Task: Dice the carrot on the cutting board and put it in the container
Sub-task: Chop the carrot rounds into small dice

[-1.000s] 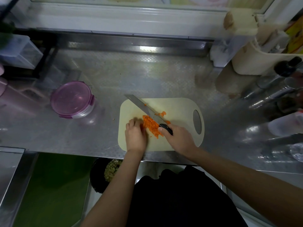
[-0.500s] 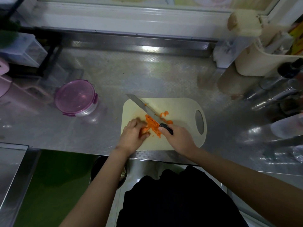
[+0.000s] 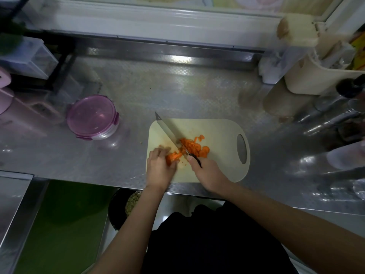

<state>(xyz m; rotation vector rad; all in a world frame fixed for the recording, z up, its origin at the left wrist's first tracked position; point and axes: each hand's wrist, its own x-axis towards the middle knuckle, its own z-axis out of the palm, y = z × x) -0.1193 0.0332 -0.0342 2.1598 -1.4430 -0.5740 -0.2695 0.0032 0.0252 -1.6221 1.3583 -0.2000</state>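
Note:
A cream cutting board (image 3: pixel 217 127) lies on the steel counter. On it sit orange carrot pieces (image 3: pixel 194 147) in a loose heap. My right hand (image 3: pixel 207 172) grips the black handle of a knife (image 3: pixel 170 131), whose blade runs diagonally up and left across the board. My left hand (image 3: pixel 159 168) pinches a small bunch of carrot (image 3: pixel 172 156) just left of the blade. A round container with a purple lid (image 3: pixel 91 116), closed, stands on the counter to the left of the board.
The steel counter (image 3: pixel 177 91) stretches to a window ledge at the back. A cream utensil holder (image 3: pixel 316 76) and bottles stand at the right. Clear drawers (image 3: pixel 27 56) stand at the far left. A dark bowl (image 3: pixel 122 210) sits below the counter edge.
My left hand drew a bunch of carrot off to the left of the blade. The cut pieces now lie spread out on the right of the knife.

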